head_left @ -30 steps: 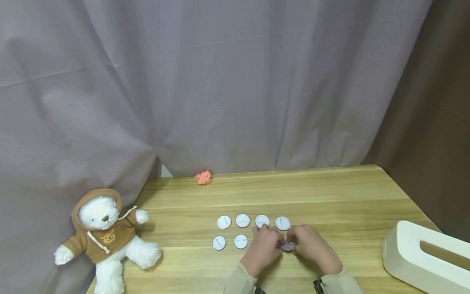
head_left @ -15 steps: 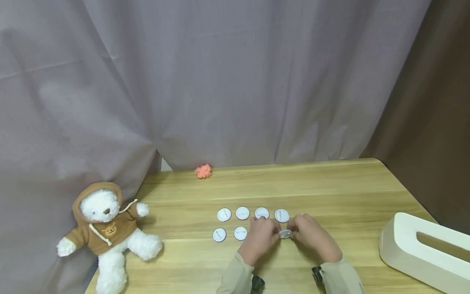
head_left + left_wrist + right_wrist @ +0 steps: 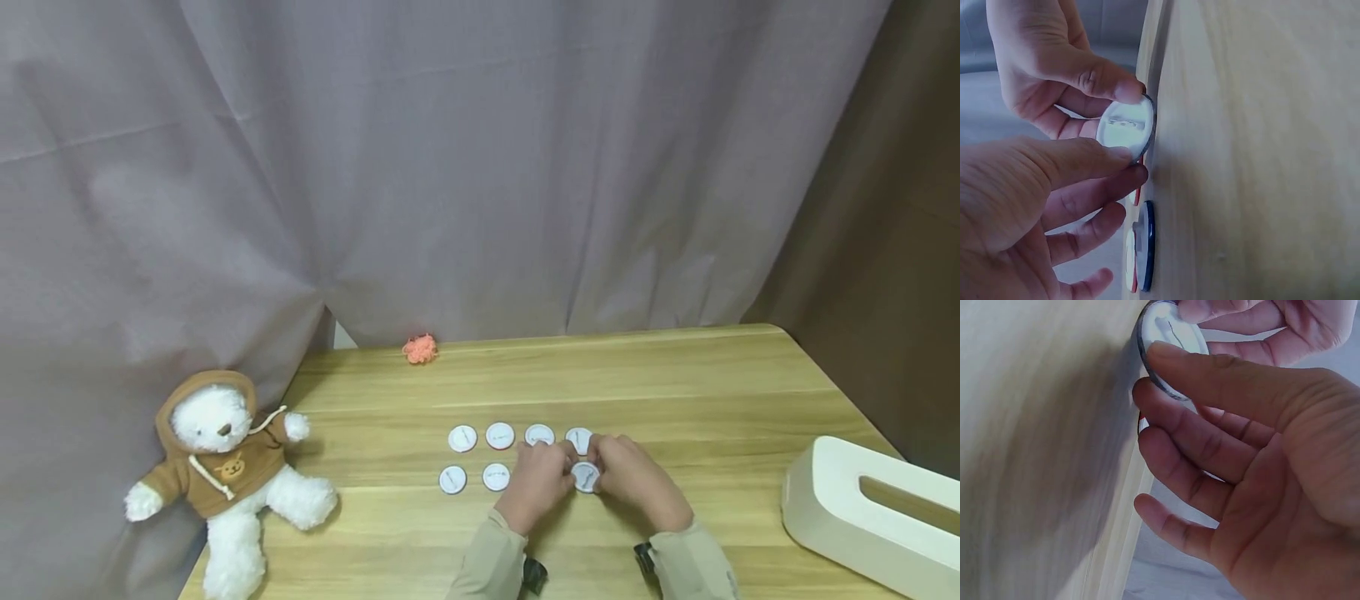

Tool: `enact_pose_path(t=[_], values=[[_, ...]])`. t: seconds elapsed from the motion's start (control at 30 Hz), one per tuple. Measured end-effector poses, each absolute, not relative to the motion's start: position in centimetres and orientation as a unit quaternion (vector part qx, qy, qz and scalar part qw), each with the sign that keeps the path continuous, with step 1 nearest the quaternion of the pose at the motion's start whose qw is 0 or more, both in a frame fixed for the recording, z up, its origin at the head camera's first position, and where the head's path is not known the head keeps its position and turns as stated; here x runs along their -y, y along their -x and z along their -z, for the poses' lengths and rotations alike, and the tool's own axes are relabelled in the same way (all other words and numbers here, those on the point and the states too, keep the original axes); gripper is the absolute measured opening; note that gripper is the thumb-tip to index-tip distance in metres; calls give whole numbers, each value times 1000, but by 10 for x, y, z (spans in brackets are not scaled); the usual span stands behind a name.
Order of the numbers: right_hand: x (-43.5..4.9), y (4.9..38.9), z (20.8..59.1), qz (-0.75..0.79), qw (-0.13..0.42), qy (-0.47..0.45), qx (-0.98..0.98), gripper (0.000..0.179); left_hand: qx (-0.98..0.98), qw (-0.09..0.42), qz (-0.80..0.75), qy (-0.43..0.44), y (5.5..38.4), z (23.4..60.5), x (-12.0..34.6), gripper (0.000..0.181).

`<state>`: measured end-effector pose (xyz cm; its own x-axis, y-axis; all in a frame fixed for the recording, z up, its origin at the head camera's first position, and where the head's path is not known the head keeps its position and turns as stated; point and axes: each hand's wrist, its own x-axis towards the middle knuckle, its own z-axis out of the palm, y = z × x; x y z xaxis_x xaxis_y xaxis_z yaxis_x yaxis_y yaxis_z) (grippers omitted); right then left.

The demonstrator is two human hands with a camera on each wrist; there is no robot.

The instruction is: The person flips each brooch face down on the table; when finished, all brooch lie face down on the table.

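Observation:
A round button badge (image 3: pixel 585 477) is between both hands, its white back and pin facing up in the head view. My left hand (image 3: pixel 538 483) pinches it from the left, and my right hand (image 3: pixel 636 483) pinches the opposite edge. Up close in the left wrist view, the badge (image 3: pixel 1124 132) has a thumb on its white back at each side and a dark rim. In the right wrist view it is tilted, close over the wooden table (image 3: pixel 1035 425). Just beyond the hands, the last badge (image 3: pixel 579 440) of the back row is partly covered by fingers.
More badges lie pin side up in two rows: a back row (image 3: pixel 500 435) and a front row (image 3: pixel 496 477) left of the hands. A plush bear (image 3: pixel 232 467) sits at left, a white tissue box (image 3: pixel 840 500) at right. Orange yarn (image 3: pixel 420 349) lies at the far edge.
The badge has turned over between the fingers, from its purplish printed face to its white pinned back. Both hands stay in nearly the same spot; the head view shifts slightly.

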<state>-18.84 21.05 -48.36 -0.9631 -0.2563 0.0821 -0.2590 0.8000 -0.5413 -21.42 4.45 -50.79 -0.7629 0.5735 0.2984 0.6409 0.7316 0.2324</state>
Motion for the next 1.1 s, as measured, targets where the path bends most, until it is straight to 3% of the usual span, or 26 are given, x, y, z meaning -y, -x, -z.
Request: enact_pose_path(t=[0.4, 0.73, 0.97, 1.1], values=[[-208, 187, 491, -250, 6, -131, 959, 24, 936, 75, 144, 312, 206, 506, -48, 17], [-208, 190, 490, -259, -4, -138, 956, 23, 930, 97, 140, 325, 210, 512, -48, 17], [-211, 200, 482, -226, 11, -133, 965, 15, 930, 75, 160, 322, 215, 504, -42, 2], [-212, 206, 473, -206, 20, -128, 970, 21, 933, 72, 170, 310, 219, 500, -30, 12]])
